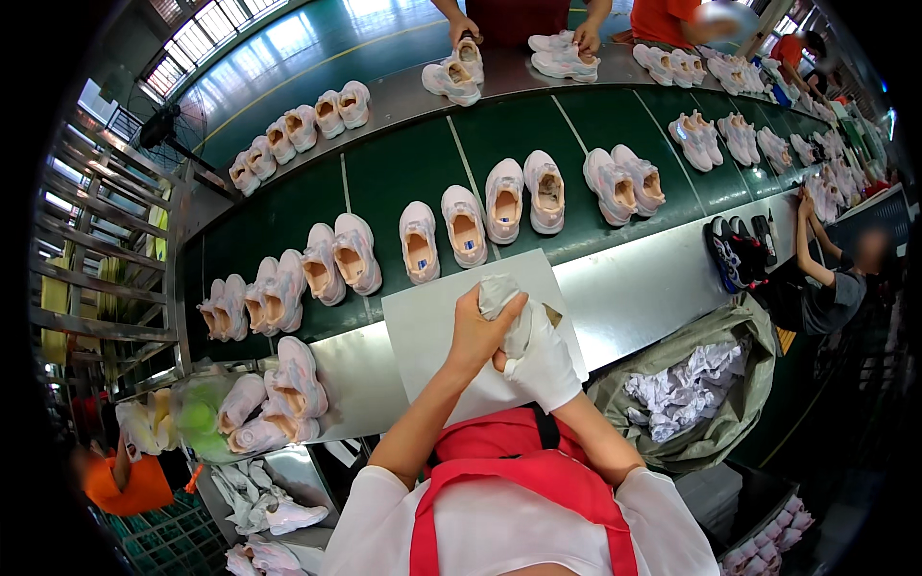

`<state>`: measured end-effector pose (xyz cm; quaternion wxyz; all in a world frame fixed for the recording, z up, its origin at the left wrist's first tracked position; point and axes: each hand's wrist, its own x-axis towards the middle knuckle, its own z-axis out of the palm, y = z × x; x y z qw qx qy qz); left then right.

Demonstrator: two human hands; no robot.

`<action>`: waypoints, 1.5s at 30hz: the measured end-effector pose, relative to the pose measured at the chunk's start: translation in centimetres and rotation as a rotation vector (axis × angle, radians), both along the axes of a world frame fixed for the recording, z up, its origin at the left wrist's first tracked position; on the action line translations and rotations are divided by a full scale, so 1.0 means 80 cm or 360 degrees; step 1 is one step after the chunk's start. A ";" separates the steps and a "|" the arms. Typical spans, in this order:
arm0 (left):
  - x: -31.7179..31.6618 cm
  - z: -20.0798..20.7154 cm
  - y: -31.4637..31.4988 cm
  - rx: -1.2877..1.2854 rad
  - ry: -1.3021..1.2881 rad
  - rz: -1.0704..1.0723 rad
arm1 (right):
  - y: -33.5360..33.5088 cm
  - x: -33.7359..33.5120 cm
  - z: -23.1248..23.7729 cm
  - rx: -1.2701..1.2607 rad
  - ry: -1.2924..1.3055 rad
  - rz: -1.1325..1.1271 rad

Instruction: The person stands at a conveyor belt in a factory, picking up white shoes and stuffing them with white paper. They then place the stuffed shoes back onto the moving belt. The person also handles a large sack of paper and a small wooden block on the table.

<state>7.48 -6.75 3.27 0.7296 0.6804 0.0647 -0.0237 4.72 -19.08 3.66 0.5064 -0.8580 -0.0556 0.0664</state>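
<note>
Both of my hands meet over a pale sheet lying on the metal ledge in front of me. My bare left hand is closed around a crumpled white wad that looks like paper. A white glove covers much of my right hand, which is closed against the same wad from the right; part of its grip is hidden. A small brownish patch shows beside the glove, too small to name. Just beyond the sheet, pale pink and white sneakers stand in a row on the green conveyor belt.
Several more sneakers are piled at the left end of the ledge. An olive sack with crumpled white paper stands at right. Dark shoes lie beyond it. Across the belt, a person's hands handle sneakers; another person sits at right.
</note>
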 end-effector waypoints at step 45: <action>0.349 -0.210 -0.003 0.1211 -0.0319 -0.0894 | -0.014 0.318 -0.121 -0.1330 0.0069 0.0472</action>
